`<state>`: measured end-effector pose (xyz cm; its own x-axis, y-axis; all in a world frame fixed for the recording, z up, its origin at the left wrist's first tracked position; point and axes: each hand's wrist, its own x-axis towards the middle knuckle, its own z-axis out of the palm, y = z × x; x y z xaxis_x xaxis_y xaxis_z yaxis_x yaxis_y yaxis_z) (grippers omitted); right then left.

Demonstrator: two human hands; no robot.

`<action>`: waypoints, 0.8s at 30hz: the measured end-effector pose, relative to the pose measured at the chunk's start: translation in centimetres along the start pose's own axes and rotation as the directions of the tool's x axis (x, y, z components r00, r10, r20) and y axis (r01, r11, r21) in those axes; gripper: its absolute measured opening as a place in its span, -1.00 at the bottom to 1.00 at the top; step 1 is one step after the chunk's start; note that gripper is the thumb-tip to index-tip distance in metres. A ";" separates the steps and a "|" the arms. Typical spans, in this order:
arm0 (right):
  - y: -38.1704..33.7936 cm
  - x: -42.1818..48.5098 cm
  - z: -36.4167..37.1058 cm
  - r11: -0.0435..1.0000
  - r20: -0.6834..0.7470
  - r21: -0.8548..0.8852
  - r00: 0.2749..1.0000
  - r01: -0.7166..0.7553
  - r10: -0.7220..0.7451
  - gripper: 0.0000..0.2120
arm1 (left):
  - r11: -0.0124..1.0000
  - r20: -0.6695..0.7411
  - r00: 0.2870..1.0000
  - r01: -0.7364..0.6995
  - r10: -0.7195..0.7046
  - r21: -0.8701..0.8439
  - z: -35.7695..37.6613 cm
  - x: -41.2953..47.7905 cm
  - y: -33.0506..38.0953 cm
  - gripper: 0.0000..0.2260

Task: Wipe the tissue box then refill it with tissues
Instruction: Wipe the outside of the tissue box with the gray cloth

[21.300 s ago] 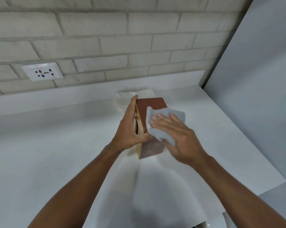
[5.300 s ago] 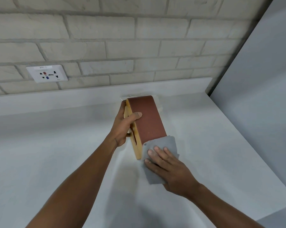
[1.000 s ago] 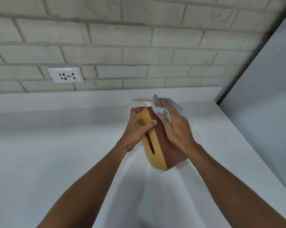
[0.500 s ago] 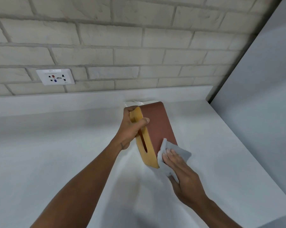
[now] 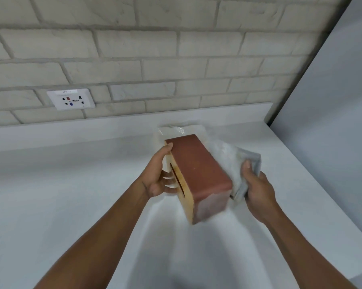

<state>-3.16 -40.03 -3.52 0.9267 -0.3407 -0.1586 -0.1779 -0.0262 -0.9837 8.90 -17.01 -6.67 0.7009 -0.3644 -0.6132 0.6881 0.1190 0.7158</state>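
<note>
A person's two arms reach over a white tabletop (image 5: 71,184) below a pale brick wall with a wall socket (image 5: 71,99). The left hand (image 5: 157,180) holds a tissue box (image 5: 199,170) lifted clear of the tabletop and tipped on its side, thumb hooked over the far upper edge, fingers spread on the yellow face with the slot (image 5: 177,178). The right hand (image 5: 257,186) grips a grey cloth (image 5: 238,163), bunched and motion-blurred, against the box's right side, the face turned away from the slot.

Half a second ago the cloth was rubbing the near lower corner of the box; now it has swung round to that hidden side, and the box has been turned so its brown end points toward the camera. This suggests the wiping is moving face by face and nearing its end, though the refill is not yet begun. A clear plastic pack of tissues (image 5: 182,129) lies on the tabletop just behind the box, unopened as far as can be seen.
</note>
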 end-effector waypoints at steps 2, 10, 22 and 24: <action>0.4 -1.2 0.2 0.994 0.011 -0.079 0.997 0.072 -0.072 -0.49 | 0.996 0.020 0.997 0.080 -0.079 -0.047 0.1 0.2 0.1 -0.50; 0.1 -1.9 1.3 0.934 0.076 -0.218 0.959 0.283 -0.273 -0.76 | 0.960 0.052 0.959 0.277 -0.278 0.038 0.0 1.5 -0.2 -0.38; -3.8 2.1 2.5 0.917 0.077 -0.312 0.968 0.250 -0.237 -0.74 | 0.831 -0.095 0.984 0.176 -0.148 0.528 0.0 0.8 -0.3 -0.07; -3.5 2.5 2.6 0.923 0.051 -0.315 0.974 0.223 -0.219 -0.68 | 0.739 -0.167 0.978 0.021 0.124 0.674 0.1 0.9 -0.8 -0.24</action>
<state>0.64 -38.30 -0.72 0.9588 -0.2785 0.0562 -0.0613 -0.3960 -0.9162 8.94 -17.49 -7.73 0.8025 -0.1869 -0.5667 0.3967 -0.5422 0.7407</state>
